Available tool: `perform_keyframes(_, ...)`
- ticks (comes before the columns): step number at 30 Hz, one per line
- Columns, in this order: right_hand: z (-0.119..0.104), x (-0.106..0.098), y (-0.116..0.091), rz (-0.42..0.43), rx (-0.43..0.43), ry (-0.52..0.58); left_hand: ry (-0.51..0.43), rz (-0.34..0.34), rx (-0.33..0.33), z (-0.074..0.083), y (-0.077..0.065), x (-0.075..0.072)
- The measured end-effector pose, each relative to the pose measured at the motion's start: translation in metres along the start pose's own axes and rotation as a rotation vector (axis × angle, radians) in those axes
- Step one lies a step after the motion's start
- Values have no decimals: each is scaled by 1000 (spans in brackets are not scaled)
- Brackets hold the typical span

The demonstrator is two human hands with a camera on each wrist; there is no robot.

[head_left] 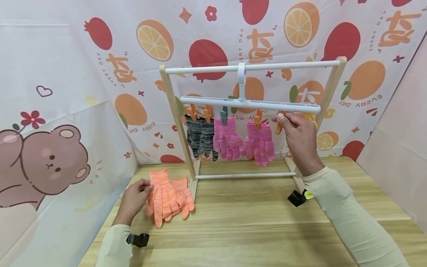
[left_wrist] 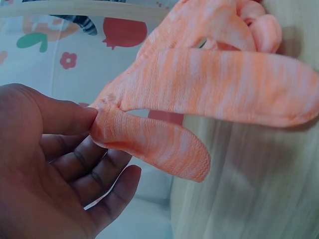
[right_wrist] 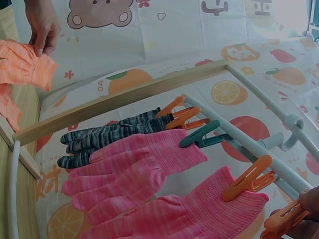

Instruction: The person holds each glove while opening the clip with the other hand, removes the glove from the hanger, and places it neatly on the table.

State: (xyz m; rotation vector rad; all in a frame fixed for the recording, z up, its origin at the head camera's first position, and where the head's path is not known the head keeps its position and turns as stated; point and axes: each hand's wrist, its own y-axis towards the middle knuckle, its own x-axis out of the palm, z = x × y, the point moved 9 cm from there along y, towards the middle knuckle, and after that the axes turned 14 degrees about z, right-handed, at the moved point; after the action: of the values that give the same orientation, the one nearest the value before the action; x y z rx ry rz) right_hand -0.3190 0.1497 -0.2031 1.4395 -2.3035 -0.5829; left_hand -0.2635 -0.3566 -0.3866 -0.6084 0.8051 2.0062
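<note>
Left hand (head_left: 134, 199) pinches an orange glove (head_left: 164, 198), right hand (head_left: 301, 140) pinches a peg (head_left: 278, 128), and that knit's probably light and floppy, so grab the cuff (head_left: 159, 176).

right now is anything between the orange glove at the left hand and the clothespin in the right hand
Yes: two pink gloves hang between them, left of the orange clothespin that the right hand holds. In front of the drying rack, nothing visible blocks the orange glove.
</note>
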Motion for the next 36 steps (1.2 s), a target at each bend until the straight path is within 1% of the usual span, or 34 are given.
perform_keyframes(4,0,0,0,1,-7,2,9,-13,-21,-6,3,1)
perform_keyframes(9,0,-1,0,1,-10,-4,21,-39,-55,-18,5,5)
perform_keyframes(15,1,-2,-1,4,-1,-11,31,-50,-54,-27,9,6)
perform_keyframes(23,3,-1,-1,-1,17,-13,60,-97,-38,-35,15,7)
perform_keyframes(28,5,-1,-2,-12,34,-4,87,-137,-35,-40,18,12)
perform_keyframes(36,4,-2,-1,-5,15,-7,132,-170,-26,-53,26,19)
